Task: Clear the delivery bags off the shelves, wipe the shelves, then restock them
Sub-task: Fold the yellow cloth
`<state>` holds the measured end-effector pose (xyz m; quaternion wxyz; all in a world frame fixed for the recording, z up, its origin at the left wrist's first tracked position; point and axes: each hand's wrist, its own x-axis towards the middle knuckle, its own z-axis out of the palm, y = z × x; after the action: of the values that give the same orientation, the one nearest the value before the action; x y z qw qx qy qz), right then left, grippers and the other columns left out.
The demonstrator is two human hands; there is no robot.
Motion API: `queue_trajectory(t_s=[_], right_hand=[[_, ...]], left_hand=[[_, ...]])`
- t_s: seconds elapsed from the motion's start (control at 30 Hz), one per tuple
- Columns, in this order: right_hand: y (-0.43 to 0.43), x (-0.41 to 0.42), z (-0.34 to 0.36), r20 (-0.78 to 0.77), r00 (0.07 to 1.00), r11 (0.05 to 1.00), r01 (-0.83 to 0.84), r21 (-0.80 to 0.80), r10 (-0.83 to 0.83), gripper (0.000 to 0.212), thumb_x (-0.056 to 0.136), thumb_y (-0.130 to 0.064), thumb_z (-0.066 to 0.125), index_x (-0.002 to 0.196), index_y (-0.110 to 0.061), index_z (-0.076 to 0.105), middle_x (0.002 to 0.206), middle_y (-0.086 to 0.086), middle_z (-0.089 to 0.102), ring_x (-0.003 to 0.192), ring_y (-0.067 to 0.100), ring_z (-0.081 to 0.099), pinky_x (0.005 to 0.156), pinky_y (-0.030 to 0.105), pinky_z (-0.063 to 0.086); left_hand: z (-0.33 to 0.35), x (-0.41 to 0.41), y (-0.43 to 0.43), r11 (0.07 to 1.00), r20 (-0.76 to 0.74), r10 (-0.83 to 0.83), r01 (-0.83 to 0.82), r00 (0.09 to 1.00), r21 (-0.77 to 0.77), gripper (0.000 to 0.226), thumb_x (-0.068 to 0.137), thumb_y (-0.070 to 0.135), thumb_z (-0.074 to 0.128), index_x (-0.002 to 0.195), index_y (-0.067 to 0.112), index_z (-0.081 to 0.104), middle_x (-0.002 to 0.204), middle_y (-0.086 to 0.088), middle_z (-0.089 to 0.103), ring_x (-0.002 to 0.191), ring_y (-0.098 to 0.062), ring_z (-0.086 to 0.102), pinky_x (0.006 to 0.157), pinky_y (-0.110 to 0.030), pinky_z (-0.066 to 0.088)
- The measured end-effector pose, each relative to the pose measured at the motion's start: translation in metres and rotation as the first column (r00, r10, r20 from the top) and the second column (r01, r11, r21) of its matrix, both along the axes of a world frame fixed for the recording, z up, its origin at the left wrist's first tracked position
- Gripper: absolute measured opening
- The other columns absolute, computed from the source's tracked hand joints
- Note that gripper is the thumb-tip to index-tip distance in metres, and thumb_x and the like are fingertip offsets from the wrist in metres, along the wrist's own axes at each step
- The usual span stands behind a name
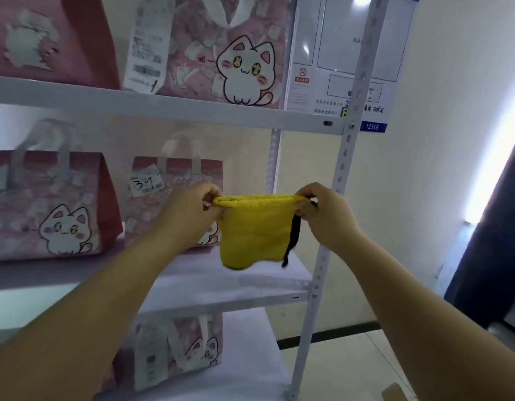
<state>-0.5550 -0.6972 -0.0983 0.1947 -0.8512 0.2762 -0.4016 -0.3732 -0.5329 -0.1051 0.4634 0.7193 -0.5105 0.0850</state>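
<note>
A yellow cloth (252,233) with a black loop hangs folded in front of the middle shelf (221,296). My left hand (189,209) pinches its top left corner and my right hand (322,212) pinches its top right corner, stretching the top edge between them. Pink delivery bags printed with a white cat stand on the shelves: one on the top shelf (236,50), two on the middle shelf (48,206) (166,198), the right one tagged "34", and one on the lower shelf (178,351).
The white metal rack's right upright (340,180) stands just behind my right hand. A notice board (345,53) hangs on the wall behind it. A dark door frame (493,256) is at the right, with pale tiled floor (351,369) below.
</note>
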Motion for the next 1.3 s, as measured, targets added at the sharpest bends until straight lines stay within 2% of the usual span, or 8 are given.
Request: queue_trajectory(t_s=[0.07, 0.13, 0.3, 0.47, 0.67, 0.8, 1.0, 1.3], right_hand=[[-0.013, 0.008, -0.009, 0.015, 0.999, 0.995, 0.050, -0.083, -0.049, 0.014, 0.092, -0.011, 0.049, 0.092, -0.023, 0.056, 0.092, -0.005, 0.055, 0.078, 0.015, 0.053, 0.057, 0.009, 0.036], [-0.024, 0.012, -0.025, -0.039, 0.997, 0.992, 0.067, -0.109, -0.071, 0.012, 0.092, -0.011, 0.049, 0.097, -0.017, 0.059, 0.091, -0.006, 0.052, 0.076, 0.015, 0.050, 0.056, 0.012, 0.032], [-0.035, 0.008, -0.074, -0.333, 0.943, 1.000, 0.004, 0.008, -0.001, 0.015, 0.092, -0.015, 0.049, 0.099, -0.019, 0.062, 0.090, 0.000, 0.062, 0.080, 0.017, 0.058, 0.065, 0.024, 0.046], [-0.041, 0.017, -0.088, -0.352, 0.936, 0.997, 0.025, 0.080, 0.005, 0.015, 0.094, -0.021, 0.049, 0.104, -0.021, 0.060, 0.086, -0.001, 0.062, 0.075, 0.018, 0.063, 0.066, 0.026, 0.053], [-0.061, 0.049, -0.089, -0.407, 0.910, 0.989, 0.126, 0.073, -0.086, 0.023, 0.094, -0.024, 0.050, 0.117, -0.022, 0.051, 0.107, 0.002, 0.060, 0.084, 0.019, 0.058, 0.071, 0.030, 0.053], [-0.066, 0.064, -0.097, -0.523, 0.842, 0.984, 0.174, 0.026, -0.135, 0.041, 0.092, -0.024, 0.055, 0.131, -0.019, 0.043, 0.123, 0.005, 0.052, 0.101, 0.023, 0.053, 0.078, 0.027, 0.043], [-0.046, 0.060, -0.112, -0.681, 0.723, 0.993, -0.109, 0.055, 0.117, 0.039, 0.088, -0.042, 0.057, 0.124, -0.028, 0.054, 0.122, -0.003, 0.052, 0.097, 0.014, 0.047, 0.083, 0.025, 0.041], [-0.047, 0.058, -0.118, -0.774, 0.608, 0.981, -0.171, 0.089, 0.176, 0.044, 0.091, -0.037, 0.054, 0.134, -0.025, 0.049, 0.137, -0.001, 0.042, 0.124, 0.020, 0.041, 0.103, 0.031, 0.034]], left_hand=[[-0.008, 0.009, -0.017, 1.000, 0.007, -0.009, 0.009, 1.000, -0.011, 0.015, 0.079, 0.018, 0.069, 0.077, 0.029, 0.059, 0.076, 0.009, 0.065, 0.069, -0.009, 0.063, 0.063, -0.032, 0.052], [-0.024, 0.015, -0.029, 0.999, -0.033, -0.045, 0.045, 0.998, 0.029, 0.017, 0.079, 0.016, 0.068, 0.076, 0.030, 0.059, 0.073, 0.005, 0.067, 0.065, -0.013, 0.064, 0.061, -0.035, 0.053], [-0.083, 0.027, -0.038, 0.965, -0.118, -0.112, 0.136, 0.987, 0.225, 0.015, 0.077, 0.020, 0.070, 0.075, 0.032, 0.061, 0.071, 0.012, 0.066, 0.064, -0.002, 0.061, 0.063, -0.028, 0.052], [-0.103, 0.040, -0.049, 0.953, -0.202, -0.145, 0.192, 0.969, 0.235, 0.010, 0.077, 0.032, 0.070, 0.079, 0.032, 0.060, 0.070, 0.011, 0.065, 0.062, -0.001, 0.060, 0.059, -0.026, 0.049], [-0.105, 0.060, -0.079, 0.932, -0.091, -0.039, 0.069, 0.995, 0.355, 0.022, 0.077, 0.038, 0.070, 0.084, 0.032, 0.050, 0.077, 0.009, 0.057, 0.070, -0.005, 0.055, 0.056, -0.022, 0.039], [-0.113, 0.066, -0.090, 0.907, -0.007, -0.034, 0.033, 0.999, 0.419, 0.034, 0.078, 0.033, 0.071, 0.102, 0.022, 0.051, 0.098, 0.005, 0.053, 0.086, -0.012, 0.053, 0.071, -0.026, 0.042], [-0.122, 0.064, -0.087, 0.881, 0.067, -0.229, 0.177, 0.971, 0.439, 0.017, 0.078, 0.038, 0.069, 0.091, 0.028, 0.064, 0.094, 0.012, 0.055, 0.089, -0.008, 0.052, 0.073, -0.022, 0.042], [-0.135, 0.072, -0.088, 0.758, 0.055, -0.370, 0.267, 0.927, 0.596, 0.048, 0.079, 0.063, 0.053, 0.112, 0.031, 0.066, 0.119, 0.015, 0.058, 0.102, 0.001, 0.050, 0.086, -0.019, 0.037]])
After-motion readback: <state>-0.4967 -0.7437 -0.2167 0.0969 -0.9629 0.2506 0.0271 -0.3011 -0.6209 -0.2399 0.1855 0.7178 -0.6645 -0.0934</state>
